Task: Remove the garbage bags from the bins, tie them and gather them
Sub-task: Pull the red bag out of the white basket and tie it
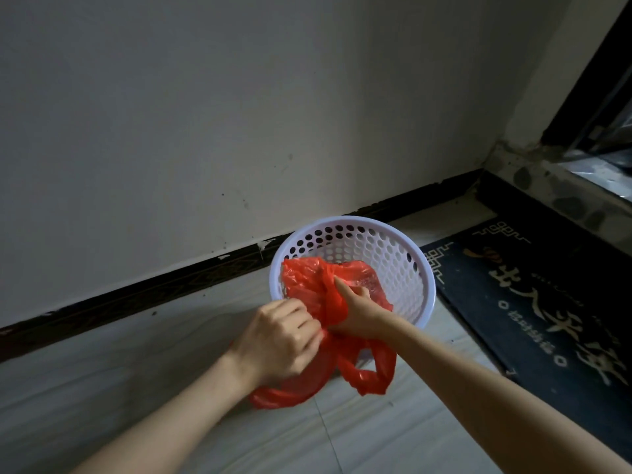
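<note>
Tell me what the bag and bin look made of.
Bag: thin glossy red plastic film; it crumples and shines where both hands grip it. Bin: rigid pale lilac-white moulded plastic, smooth rim, walls punched with round holes.

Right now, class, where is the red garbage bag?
In the head view the red garbage bag sits centre frame, gripped by the left hand and right hand, in front of the white perforated bin.

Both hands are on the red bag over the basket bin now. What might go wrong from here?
1. The red bag is thin and bunched where the left hand and right hand grip it; a hard pull may tear it.
2. Part still lies inside the light white bin, which may tip or lift with it.
</note>
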`<action>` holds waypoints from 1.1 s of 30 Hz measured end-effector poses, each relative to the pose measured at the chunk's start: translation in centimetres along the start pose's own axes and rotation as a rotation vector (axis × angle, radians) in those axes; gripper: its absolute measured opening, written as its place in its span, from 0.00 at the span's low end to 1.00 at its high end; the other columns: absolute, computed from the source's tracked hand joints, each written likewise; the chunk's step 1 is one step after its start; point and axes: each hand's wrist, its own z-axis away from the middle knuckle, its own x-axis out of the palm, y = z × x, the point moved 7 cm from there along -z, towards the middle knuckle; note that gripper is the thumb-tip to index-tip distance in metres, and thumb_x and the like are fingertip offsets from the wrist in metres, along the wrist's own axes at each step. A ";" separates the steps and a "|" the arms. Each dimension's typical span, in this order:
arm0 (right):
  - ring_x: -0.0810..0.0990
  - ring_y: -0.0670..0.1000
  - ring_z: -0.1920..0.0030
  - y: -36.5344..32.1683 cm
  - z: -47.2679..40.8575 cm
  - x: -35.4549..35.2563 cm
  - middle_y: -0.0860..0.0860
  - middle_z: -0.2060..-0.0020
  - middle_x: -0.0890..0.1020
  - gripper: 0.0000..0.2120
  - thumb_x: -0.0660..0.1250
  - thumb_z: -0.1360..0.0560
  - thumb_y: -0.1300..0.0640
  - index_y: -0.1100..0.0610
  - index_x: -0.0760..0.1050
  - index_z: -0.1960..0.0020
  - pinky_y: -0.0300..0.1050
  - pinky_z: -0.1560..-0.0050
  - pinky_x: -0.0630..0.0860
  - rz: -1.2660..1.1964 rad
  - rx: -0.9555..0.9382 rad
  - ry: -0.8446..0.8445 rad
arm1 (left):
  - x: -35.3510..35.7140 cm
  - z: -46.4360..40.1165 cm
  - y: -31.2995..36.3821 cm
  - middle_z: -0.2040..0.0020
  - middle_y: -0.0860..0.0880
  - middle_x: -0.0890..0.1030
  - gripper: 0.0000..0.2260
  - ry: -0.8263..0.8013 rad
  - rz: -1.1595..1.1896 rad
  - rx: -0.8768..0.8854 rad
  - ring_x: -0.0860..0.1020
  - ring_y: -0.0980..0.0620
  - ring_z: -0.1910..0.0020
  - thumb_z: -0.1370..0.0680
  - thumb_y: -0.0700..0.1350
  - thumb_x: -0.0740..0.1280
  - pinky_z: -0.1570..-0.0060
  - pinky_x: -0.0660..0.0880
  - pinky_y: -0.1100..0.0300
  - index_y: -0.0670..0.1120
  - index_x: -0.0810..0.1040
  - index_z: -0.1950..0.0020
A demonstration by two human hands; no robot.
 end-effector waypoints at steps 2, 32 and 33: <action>0.67 0.63 0.34 -0.4 0.0 0.1 0.62 0.32 0.64 0.33 0.61 0.27 0.61 0.45 0.52 0.27 0.53 0.32 0.64 0.077 -0.035 0.045 | -0.2 -0.2 -1.6 0.63 0.49 0.83 0.09 -0.009 -0.022 -0.118 0.81 0.49 0.61 0.28 0.47 0.64 0.60 0.79 0.57 0.46 0.82 0.62; 0.71 0.56 0.39 0.7 2.6 -5.2 0.55 0.35 0.69 0.20 0.60 0.23 0.57 0.51 0.62 0.31 0.53 0.42 0.75 0.471 -0.123 0.352 | 5.6 0.2 -9.5 0.39 0.39 0.69 0.19 -0.184 0.302 -1.138 0.77 0.43 0.52 0.20 0.40 0.56 0.61 0.72 0.57 0.48 0.61 0.29; 0.73 0.55 0.41 0.9 2.9 -6.2 0.54 0.38 0.71 0.20 0.58 0.22 0.59 0.51 0.63 0.32 0.50 0.45 0.75 0.452 -0.142 0.385 | 5.7 0.1 -9.3 0.40 0.40 0.69 0.21 -0.168 0.279 -1.139 0.77 0.43 0.53 0.21 0.38 0.56 0.62 0.70 0.59 0.48 0.61 0.29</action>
